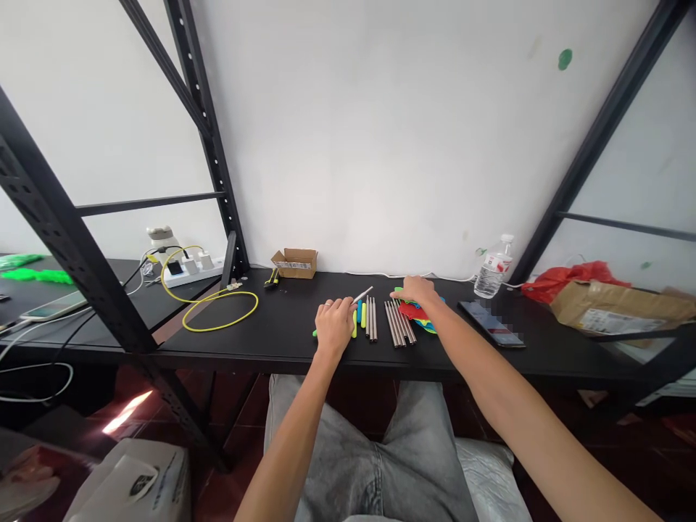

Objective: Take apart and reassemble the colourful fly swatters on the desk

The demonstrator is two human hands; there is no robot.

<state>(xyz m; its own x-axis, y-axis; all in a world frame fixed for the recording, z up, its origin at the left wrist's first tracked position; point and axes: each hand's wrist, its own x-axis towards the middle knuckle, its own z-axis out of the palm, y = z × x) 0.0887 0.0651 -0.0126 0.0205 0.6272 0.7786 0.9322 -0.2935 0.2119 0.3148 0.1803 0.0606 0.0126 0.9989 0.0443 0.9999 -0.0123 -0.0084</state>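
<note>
Your left hand (336, 325) is closed around a slender silver rod (362, 295), which projects from the fingers and tilts up to the right above the black worktop (304, 348). Directly beside that hand, the coloured sticks lie on the worktop: a blue stick (359, 312) between yellow-green ones, one of which (364, 316) is nearest the rods. Immediately to their right is a narrow group of silver rods (371, 319), laid side by side; a second, larger group of rods (399, 324) lies to the right of a small gap, slightly fanned. Your right hand (418, 290) is positioned over the multicoloured pile (414, 312) — red, blue, yellow and green — with its fingers at a green piece (399, 293); the hand's back obscures the contact, so whether the piece is gripped cannot be told. To the right of your right hand, locate the dark-screened device (492, 324), lying flat, and the clear bottle (494, 267), standing upright near the wall. The small open carton (295, 263) stands at the rear — left of both your hands
</note>
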